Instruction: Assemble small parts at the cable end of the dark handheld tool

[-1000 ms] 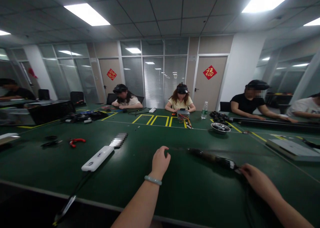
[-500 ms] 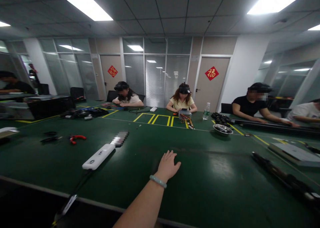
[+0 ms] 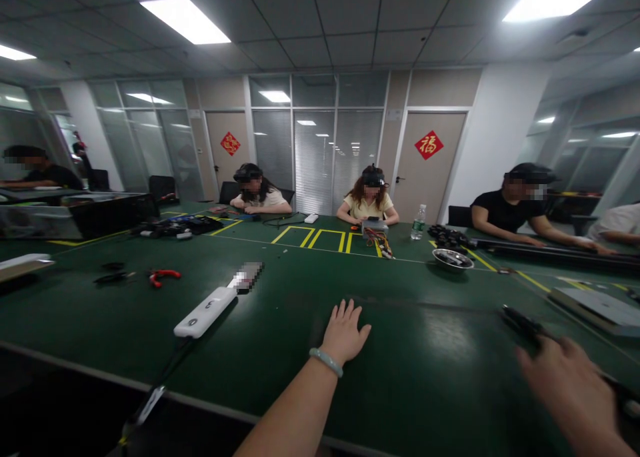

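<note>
My left hand (image 3: 345,333), with a pale green bangle (image 3: 326,362) on its wrist, lies palm down on the green tabletop (image 3: 400,377). Its fingers are spread and nothing is in it. At the right, my right hand (image 3: 573,383) is over a long black object (image 3: 523,323) that lies slantwise on the table. Motion blurs this hand; its thumb stands apart, and whether the other fingers grip the object I cannot tell. My hand covers the object's middle, so its kind is unclear.
Left of my left hand lies a white power strip (image 3: 207,312) with a cord over the table edge. Red-handled pliers (image 3: 163,277) lie beyond it. A metal bowl (image 3: 453,260), a water bottle (image 3: 419,222) and a flat grey panel (image 3: 600,309) are farther off. Several people sit opposite.
My right hand has come into view from the lower right and reached over the long black object. The view has shifted slightly; my left hand still rests on the table.
</note>
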`<state>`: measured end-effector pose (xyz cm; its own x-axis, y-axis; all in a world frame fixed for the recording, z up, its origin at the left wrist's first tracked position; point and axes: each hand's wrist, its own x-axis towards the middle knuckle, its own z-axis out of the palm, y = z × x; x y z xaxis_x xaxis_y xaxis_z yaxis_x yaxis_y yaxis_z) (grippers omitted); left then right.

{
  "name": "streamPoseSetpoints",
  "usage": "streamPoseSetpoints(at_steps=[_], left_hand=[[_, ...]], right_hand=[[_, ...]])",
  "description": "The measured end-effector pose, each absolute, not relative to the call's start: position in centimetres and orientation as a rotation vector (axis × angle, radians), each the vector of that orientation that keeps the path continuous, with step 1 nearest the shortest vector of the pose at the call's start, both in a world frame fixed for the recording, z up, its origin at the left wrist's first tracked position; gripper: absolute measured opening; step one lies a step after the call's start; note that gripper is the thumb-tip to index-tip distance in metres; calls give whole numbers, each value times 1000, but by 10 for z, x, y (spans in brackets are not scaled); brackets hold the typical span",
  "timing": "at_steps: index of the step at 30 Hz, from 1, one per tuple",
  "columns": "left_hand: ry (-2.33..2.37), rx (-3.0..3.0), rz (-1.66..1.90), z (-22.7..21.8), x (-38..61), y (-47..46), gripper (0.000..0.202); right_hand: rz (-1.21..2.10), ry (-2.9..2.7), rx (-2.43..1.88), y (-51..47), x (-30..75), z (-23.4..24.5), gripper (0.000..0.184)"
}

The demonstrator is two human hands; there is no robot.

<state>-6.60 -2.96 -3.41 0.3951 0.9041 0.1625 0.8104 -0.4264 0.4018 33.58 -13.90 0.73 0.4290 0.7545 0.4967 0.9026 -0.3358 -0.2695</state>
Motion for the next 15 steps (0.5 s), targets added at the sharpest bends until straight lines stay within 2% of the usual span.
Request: streamPoseSetpoints(at_steps=[2,6,11,15], left_hand=[[1505,2403,518,-33,-66,-30,70],[1510,2474,502,-30,-63,-31,69],[1203,2898,422,-34,-56,-29,58],[1065,3030,357,-40,-52,-24,57]], right_hand=[[-433,-1600,-2145,-108,289,8,57],[-192,-1957,-1835,-68,175,10,65],[277,-2173,-1598,-44,85,-5,62],[435,-2223,-1556,-39,74,-17,62]])
